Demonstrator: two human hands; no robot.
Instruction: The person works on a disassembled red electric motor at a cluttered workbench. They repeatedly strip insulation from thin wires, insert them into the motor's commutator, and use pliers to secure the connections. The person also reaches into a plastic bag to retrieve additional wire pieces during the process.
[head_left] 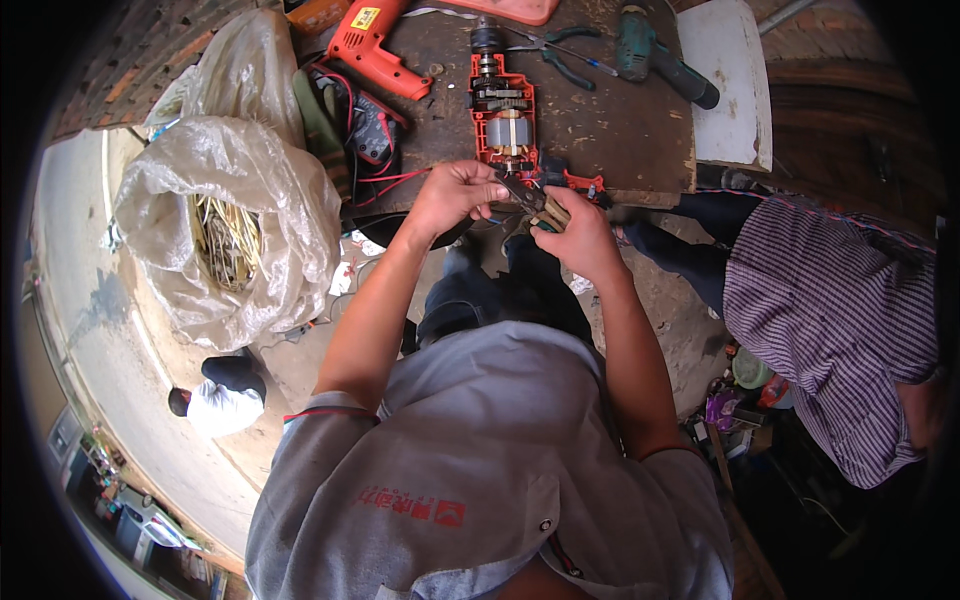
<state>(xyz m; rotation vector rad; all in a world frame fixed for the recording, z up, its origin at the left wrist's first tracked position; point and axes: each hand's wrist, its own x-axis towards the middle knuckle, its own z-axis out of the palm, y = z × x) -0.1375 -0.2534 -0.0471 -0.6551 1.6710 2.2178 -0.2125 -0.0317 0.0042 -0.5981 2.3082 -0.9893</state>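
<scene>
An opened electric drill (510,130) lies on the dark workbench, its chuck pointing away from me; gears and motor show in the orange housing half. At its near end my right hand (585,235) is closed around pliers (547,214) with tan and green handles. The plier jaws point up and left, toward the fingertips of my left hand (452,203). That hand is pinched closed, and whatever sits between its fingers is too small to make out. Just right of the jaws are a dark switch part and orange pieces (585,184) with wires.
An orange drill casing (372,48), a multimeter (376,130) with red leads, dark-handled pliers (568,68) and a teal cordless drill (645,52) lie on the bench (640,140). A plastic sack (150,200) stands left. One person (830,320) is at right, another (228,395) farther left.
</scene>
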